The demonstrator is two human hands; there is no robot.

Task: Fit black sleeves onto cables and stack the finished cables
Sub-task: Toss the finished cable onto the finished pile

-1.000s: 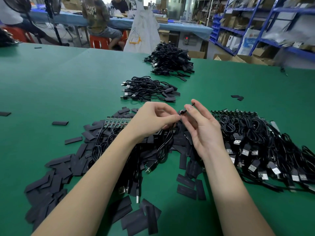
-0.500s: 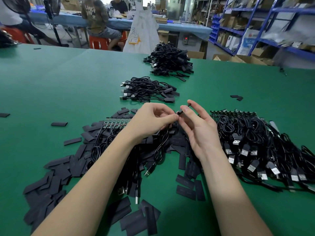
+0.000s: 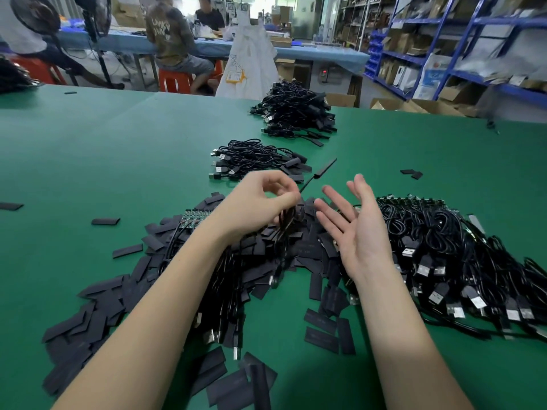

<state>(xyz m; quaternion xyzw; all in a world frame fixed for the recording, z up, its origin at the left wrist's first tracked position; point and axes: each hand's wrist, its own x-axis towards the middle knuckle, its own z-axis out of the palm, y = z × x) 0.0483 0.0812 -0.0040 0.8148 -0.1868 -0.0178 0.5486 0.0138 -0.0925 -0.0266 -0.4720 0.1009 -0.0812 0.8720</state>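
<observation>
Right hand (image 3: pixel 359 232) is being pulled off, fingers spread; sleeved cable (image 3: pixel 318 173) is being pinched by left hand (image 3: pixel 260 202), tip over the desk (image 3: pixel 118 161). Stacking on near-centre pile (image 3: pixel 257 161) is likely being started.

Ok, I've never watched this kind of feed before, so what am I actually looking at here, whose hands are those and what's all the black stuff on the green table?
There is no machine here: a person works with two bare hands, and the single picture comes from a wide-angle camera worn on their head, looking forward and down.

The left hand pinches a thin black cable whose far end wears a flat black sleeve, raised over the table. The right hand is open, palm up, holding nothing.

On the green table top lie loose flat black sleeves near the left arm, and a heap of black cables with silver USB plugs on the right. Farther away sit two stacks of black sleeved cables, a near one and a far one.

Other people sit at a blue table behind.
</observation>
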